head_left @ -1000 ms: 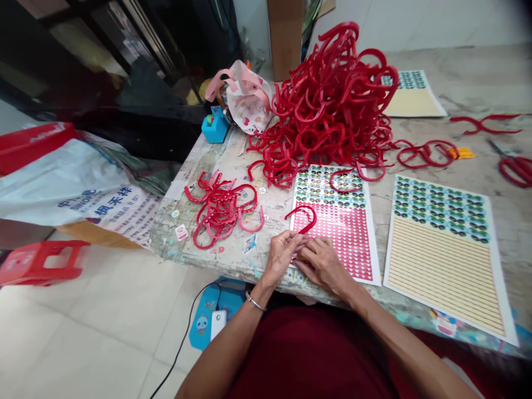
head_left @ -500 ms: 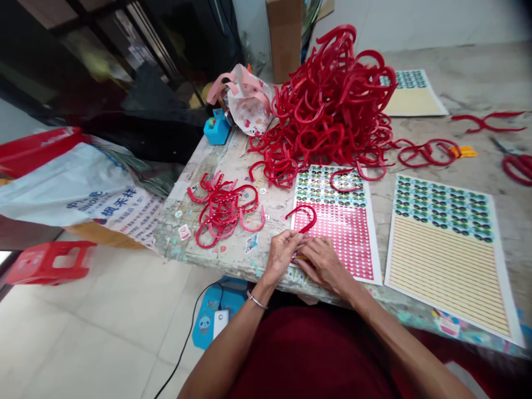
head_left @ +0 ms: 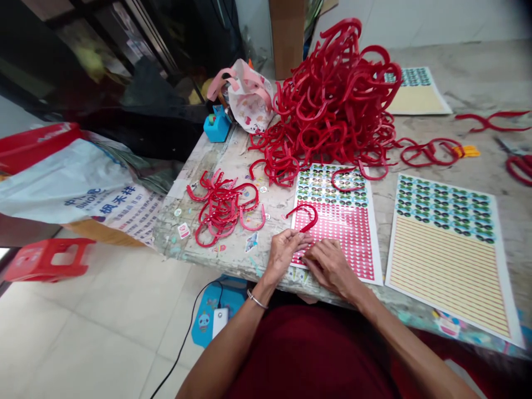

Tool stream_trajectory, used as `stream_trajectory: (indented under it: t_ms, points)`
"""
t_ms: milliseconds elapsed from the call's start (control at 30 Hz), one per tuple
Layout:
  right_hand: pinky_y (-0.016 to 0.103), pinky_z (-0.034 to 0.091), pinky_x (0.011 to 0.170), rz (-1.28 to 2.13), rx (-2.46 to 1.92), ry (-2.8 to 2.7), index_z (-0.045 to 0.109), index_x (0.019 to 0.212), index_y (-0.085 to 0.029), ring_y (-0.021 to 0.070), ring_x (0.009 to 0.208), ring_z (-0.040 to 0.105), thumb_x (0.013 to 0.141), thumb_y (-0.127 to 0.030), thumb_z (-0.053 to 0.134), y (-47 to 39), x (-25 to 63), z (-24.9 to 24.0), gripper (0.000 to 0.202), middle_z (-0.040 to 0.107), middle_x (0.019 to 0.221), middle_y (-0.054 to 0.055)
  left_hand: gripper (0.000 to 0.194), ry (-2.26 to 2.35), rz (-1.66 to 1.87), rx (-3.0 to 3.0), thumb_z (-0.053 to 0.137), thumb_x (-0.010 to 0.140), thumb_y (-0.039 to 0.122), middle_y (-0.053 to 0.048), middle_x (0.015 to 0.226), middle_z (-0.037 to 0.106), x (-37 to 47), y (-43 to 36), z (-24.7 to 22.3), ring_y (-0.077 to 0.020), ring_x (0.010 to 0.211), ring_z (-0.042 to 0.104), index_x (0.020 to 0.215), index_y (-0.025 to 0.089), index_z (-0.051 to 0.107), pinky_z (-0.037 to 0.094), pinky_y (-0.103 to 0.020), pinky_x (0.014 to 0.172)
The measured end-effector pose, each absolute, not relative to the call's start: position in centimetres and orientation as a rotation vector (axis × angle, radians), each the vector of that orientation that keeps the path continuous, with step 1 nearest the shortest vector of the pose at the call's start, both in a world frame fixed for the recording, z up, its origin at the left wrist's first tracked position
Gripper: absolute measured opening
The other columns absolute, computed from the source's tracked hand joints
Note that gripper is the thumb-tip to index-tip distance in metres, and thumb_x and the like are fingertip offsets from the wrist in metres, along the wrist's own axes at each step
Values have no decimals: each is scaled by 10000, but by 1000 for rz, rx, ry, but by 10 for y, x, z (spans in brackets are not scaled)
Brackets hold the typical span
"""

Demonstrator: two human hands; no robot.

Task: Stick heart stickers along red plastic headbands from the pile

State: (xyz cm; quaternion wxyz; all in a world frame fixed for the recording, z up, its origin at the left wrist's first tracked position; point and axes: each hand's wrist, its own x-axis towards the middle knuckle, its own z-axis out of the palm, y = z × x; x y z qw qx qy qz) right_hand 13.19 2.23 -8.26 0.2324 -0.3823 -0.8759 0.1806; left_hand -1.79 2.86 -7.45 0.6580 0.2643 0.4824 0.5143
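Observation:
My left hand pinches one end of a red headband, whose curved part points away from me above a sticker sheet. Green figures fill that sheet's upper part; rows of small white marks on red cover the rest. Close beside, my right hand is closed over the sheet's lower part, with thumb and fingertips together. A small dark spot shows at its fingertips, too small to name. To the left lies a small heap of red headbands, some with light dots along them.
A large pile of red headbands rises at the back of the worn table. A second sticker sheet lies to the right, near scissors. At the back left stand a blue tape dispenser and a white bag.
My right hand has moved slightly right, away from my left hand, and the yellowish strip by its fingers no longer shows. My left hand keeps hold of the headband.

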Motion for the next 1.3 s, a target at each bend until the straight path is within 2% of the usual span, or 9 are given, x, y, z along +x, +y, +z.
stream_trajectory:
  t_ms: [233,533,867,1300]
  points:
    - [350,311,736,485,-1062,-2431,535,833,-178,189,775,459,891,-238,487,22,129,-84,96,585,793,50,251,1088,1168,643,634,787,340,-134,911,703,-19,28,-79,-218,835,686,852,98,616,520,-328,786]
    - [344,315,722,484,-1082,-2441,513,792,-180,193,769,438,898,-241,466,20,122,-82,131,577,798,57,239,1114,1166,627,660,764,329,-121,855,713,-17,29,-78,-221,827,688,827,104,609,519,-352,810]
    - [354,323,716,476,-1090,-2354,539,841,-182,215,791,468,856,-281,527,19,118,-88,101,608,827,72,268,1103,1167,659,669,750,367,-100,862,719,-18,27,-77,-225,836,687,843,120,622,516,-364,826]
    - [353,321,782,68,-998,-2438,557,772,-197,180,698,454,878,-229,507,12,117,-85,123,553,656,29,287,1090,1169,648,647,771,377,-134,910,705,-18,27,-77,-237,860,683,850,101,622,514,-375,828]
